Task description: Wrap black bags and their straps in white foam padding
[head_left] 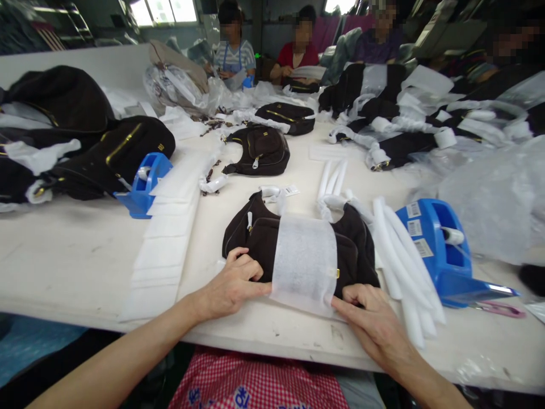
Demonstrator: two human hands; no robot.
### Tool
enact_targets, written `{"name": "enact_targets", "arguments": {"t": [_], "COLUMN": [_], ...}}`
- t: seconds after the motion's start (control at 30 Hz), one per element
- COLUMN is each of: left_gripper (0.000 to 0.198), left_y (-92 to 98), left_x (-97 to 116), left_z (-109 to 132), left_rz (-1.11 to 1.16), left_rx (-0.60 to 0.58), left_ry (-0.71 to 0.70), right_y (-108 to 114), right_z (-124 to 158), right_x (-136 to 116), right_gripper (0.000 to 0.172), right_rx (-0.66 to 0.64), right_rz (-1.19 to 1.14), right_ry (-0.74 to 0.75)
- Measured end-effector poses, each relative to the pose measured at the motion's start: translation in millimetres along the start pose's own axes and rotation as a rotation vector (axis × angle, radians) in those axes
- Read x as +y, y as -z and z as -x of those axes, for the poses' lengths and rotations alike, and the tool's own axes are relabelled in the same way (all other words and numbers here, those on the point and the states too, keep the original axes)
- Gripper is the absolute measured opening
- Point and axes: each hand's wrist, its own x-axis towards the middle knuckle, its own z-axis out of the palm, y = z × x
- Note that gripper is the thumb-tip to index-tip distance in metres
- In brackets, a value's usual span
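While hands (236, 284) touch sheet (304, 258) over dark bag (259, 241), roll (453, 236) inside blue dispenser (445, 270)

Nearby are two hands (235, 284) (370, 311) and two blue dispensers (142, 197) (445, 267).

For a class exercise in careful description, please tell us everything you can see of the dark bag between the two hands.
The dark brown, nearly black bag looks like soft fabric. It lies on the pale table, white-wrapped strap parts at its far side. A thin white sheet covers its middle, hiding part of the front. A white-covered zip pull shows on the left, a small gold-coloured fitting by the sheet's right edge. The left hand and right hand are at its near edge, fingertips at the sheet's corners.
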Motion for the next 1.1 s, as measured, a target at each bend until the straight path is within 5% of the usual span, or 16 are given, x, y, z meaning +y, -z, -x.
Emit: {"name": "enact_targets", "arguments": {"t": [0.33,0.47,0.7,0.9,1.1], "left_gripper": [0.041,0.023,0.031,0.021,0.018], "left_y": [-8.6,-17.6,-27.6,-13.2,-10.8], "left_x": [14.5,22.8,24.1,26.8,44.5], "left_z": [-0.7,0.3,1.4,3.4,4.5], "left_rz": [-0.113,-0.078,-0.149,-0.165,-0.199], "left_rx": [0.109,0.239,0.386,0.296,0.327], "left_ry": [0.067,0.154,0.082,0.088,0.262], "right_y": [-11.9,-10.5,-9.8,-3.1,4.4], "right_z": [13.2,12.9,7.7,10.7,6.8], "right_x": [-1.7,-3.9,-12.2,-17.0,-21.7], "right_gripper": [0.038,0.029,0.027,0.022,0.013], "right_rx": [0.196,0.201,0.218,0.154,0.118], "right_rz": [0.027,-0.005,0.02,0.107,0.155], "right_ry": [0.044,0.013,0.056,0.014,-0.065]}}
